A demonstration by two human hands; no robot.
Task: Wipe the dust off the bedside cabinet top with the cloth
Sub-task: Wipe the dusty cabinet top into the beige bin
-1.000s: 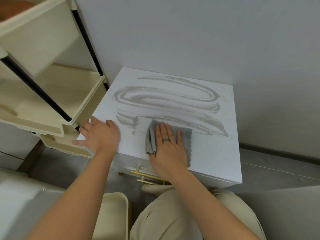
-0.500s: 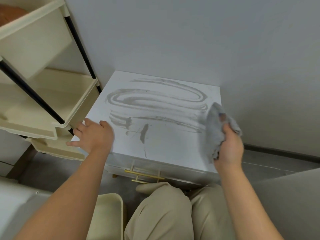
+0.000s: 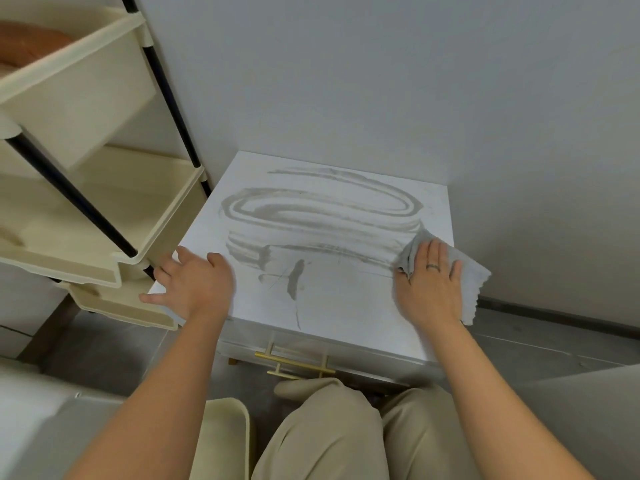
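Note:
The white bedside cabinet top (image 3: 339, 306) carries grey-brown dust streaks (image 3: 322, 216) looping across its far half, plus a short dark smear (image 3: 295, 278) near the middle. My right hand (image 3: 429, 285) lies flat on the grey cloth (image 3: 474, 275), pressing it onto the top at the right edge; part of the cloth hangs past that edge. My left hand (image 3: 194, 285) rests palm down with fingers spread on the cabinet's front left corner, holding nothing.
A cream shelf rack (image 3: 104, 209) with black posts stands close on the left, its tray touching the cabinet's side. A grey wall (image 3: 381, 81) runs behind and to the right. Gold drawer handles (image 3: 294, 365) and my knees (image 3: 329, 427) are in front.
My right hand swept the cloth from the front middle to the right edge, lifted it bunched, and now presses it flat there. A band at the front is wiped; the left hand stayed put.

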